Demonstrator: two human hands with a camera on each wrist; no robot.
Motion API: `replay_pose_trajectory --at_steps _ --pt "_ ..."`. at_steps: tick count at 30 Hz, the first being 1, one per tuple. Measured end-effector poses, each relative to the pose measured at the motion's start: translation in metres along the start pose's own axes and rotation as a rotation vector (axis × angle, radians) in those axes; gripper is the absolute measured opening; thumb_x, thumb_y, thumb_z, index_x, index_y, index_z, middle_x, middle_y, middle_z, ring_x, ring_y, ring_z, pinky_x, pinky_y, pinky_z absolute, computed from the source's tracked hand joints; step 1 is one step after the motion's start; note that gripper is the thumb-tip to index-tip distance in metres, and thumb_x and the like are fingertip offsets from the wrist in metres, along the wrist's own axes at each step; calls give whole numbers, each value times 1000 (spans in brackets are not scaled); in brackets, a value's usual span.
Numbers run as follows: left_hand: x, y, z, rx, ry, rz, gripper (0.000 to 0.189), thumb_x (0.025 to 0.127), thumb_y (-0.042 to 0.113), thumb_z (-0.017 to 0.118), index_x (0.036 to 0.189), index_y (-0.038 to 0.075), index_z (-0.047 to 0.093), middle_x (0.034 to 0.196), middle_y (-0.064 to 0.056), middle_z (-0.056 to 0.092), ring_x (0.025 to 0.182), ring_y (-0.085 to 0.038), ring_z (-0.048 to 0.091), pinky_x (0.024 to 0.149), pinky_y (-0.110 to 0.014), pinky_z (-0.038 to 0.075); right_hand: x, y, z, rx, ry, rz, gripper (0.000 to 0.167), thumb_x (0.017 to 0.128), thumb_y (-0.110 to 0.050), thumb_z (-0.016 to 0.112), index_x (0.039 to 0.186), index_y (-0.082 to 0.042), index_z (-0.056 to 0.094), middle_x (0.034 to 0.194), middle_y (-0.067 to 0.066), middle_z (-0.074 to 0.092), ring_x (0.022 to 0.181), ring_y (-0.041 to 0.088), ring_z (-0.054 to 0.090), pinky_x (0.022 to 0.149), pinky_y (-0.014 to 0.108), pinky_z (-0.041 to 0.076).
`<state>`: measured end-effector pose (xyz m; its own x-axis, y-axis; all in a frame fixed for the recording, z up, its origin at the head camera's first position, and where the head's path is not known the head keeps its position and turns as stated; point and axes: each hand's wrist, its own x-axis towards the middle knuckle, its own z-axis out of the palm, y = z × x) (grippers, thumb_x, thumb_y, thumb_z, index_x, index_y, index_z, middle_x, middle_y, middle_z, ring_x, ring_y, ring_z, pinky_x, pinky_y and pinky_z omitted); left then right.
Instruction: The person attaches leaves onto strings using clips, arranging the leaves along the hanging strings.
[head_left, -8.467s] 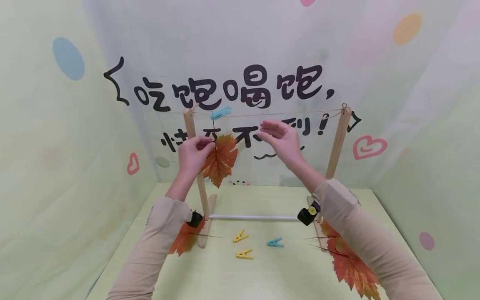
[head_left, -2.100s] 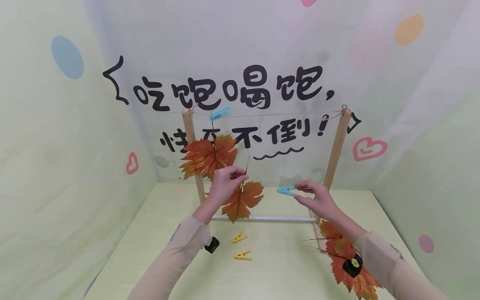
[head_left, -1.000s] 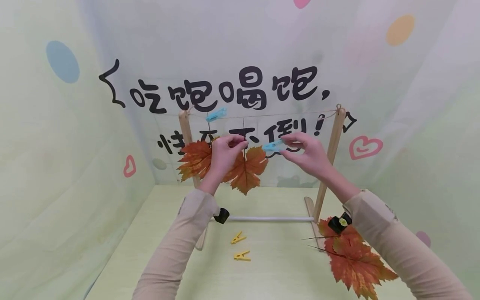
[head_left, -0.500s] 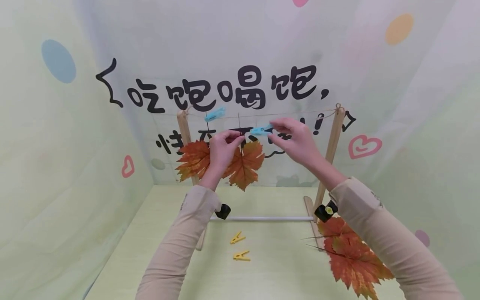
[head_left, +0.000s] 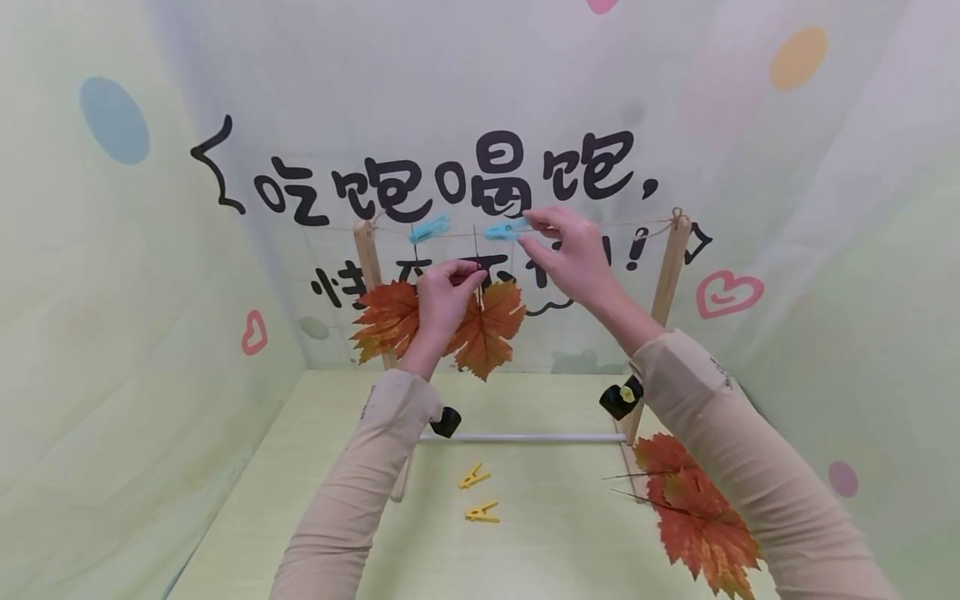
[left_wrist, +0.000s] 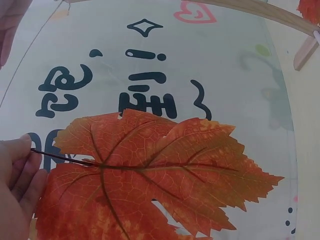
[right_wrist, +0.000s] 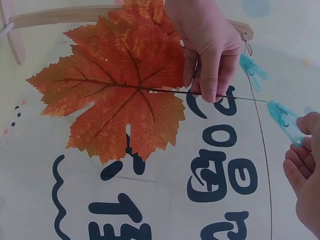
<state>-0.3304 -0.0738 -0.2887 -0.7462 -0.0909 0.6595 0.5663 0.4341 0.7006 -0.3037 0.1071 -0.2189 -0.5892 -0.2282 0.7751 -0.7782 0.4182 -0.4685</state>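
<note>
My left hand (head_left: 444,302) pinches the dark stem of an orange-red artificial leaf (head_left: 491,329). The stem's tip reaches up to the twine (head_left: 607,224) tied between two wooden posts. Between thumb and fingers, my right hand (head_left: 573,254) holds a light blue clothespin (head_left: 501,231) at twine height, just right of the stem. In the right wrist view the clothespin's (right_wrist: 285,122) nose is close to the stem tip; whether they touch I cannot tell. Further left, another blue clothespin (head_left: 431,229) holds a second leaf (head_left: 386,321) on the twine, partly hidden by my left hand.
Two yellow clothespins, one (head_left: 474,477) behind the other (head_left: 482,512), lie on the table (head_left: 555,550). More leaves (head_left: 701,521) lie at the right, partly under my right forearm. A white rod (head_left: 525,437) joins the feet of the wooden posts (head_left: 667,292).
The leaf from the table's left and the blue clothespin have been picked up. Left hand raised its leaf to the twine; lately the right hand brought the clothespin up and left to it.
</note>
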Motion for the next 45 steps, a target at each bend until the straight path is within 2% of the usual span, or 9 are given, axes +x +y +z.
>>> replay_pose_trajectory --at_steps 6,11,14,21,28,39,45 --pt "1 -1 1 4 -7 -15 18 79 12 70 90 -2 70 86 -14 69 73 -21 64 66 -27 53 5 1 3 -89 17 -77 20 82 1 63 100 10 64 93 17 63 83 22 60 76 29 52" --pt "2 -1 3 17 -8 -17 19 79 13 71 90 -3 70 85 -14 69 72 -21 64 64 -26 52 8 5 6 -177 67 -185 17 80 3 65 95 10 66 88 18 64 77 23 61 68 28 51" --pt "2 -1 3 18 -7 -15 18 79 13 71 89 -2 71 85 -13 69 72 -20 64 64 -25 52 10 7 8 -217 85 -215 15 80 3 65 94 9 66 87 17 65 74 23 59 64 28 49" --pt "2 0 1 12 -9 -34 17 79 14 70 89 0 71 86 -13 69 73 -20 64 65 -26 52 13 8 12 -243 87 -205 14 80 3 65 93 8 67 88 17 66 73 23 60 66 29 49" --pt "2 -1 2 13 -5 -49 19 79 14 70 89 -2 71 85 -13 69 71 -20 63 63 -26 52 18 6 17 -252 50 -172 14 81 2 64 93 7 67 87 15 65 74 22 57 66 28 47" --pt "2 -5 3 7 8 -41 17 79 13 70 88 -2 71 84 -14 69 71 -21 64 64 -29 53 20 9 21 -245 -8 -159 14 82 2 63 94 6 67 90 15 65 77 21 59 68 26 49" --pt "1 -7 4 12 21 -17 18 80 14 70 88 -2 70 84 -14 69 70 -20 64 64 -29 53 20 8 24 -235 -31 -133 17 81 3 63 98 7 66 91 15 64 79 22 58 70 26 49"
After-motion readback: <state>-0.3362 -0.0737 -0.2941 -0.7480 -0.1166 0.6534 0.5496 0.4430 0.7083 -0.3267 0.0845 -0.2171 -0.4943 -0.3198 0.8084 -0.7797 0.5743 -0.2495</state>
